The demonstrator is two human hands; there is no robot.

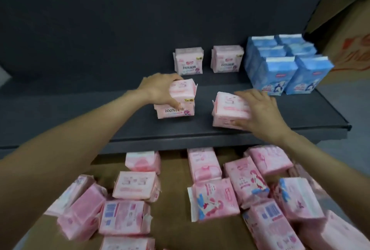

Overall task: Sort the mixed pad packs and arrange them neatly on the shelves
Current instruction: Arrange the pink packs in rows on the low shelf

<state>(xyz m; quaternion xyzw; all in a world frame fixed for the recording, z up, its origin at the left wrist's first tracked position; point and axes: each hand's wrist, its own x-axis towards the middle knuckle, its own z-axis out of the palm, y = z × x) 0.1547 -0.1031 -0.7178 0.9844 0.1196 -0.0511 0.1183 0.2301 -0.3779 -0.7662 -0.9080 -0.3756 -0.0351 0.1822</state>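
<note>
The left hand (pixel 158 89) grips a pink pad pack (pixel 182 91) from its left side, thumb at the near edge and fingers curled over the far top edge. This pack sits on top of a second pink pack (pixel 176 111) w/ "100%" print, which stands on the dark shelf (pixel 80 113), about mid-width.

The right hand (pixel 260 109) lies w/ fingers spread and mostly straight on another pink pack (pixel 230 105) — this one is tilted and rests on a lower pink pack (pixel 224 122) at the near part of the shelf, right of the first stack. The two stacks are apart, w/ bare shelf between them.

At the far side of the shelf stand two upright pink packs, one left (pixel 188 61) and one right (pixel 227 59), side by side w/ a gap. Right of them is a tight group of blue packs (pixel 284 65), upright in rows, at the right end of the shelf.

Below and nearer than the shelf edge, many mixed pink packs (pixel 212 189) lie loose on a brown cardboard surface (pixel 172 205) — some flat, some tilted, several touching, facing different ways. Some show a barcode side, e.g. one near the left (pixel 124 217). Print on most is too blurred to read.
</note>
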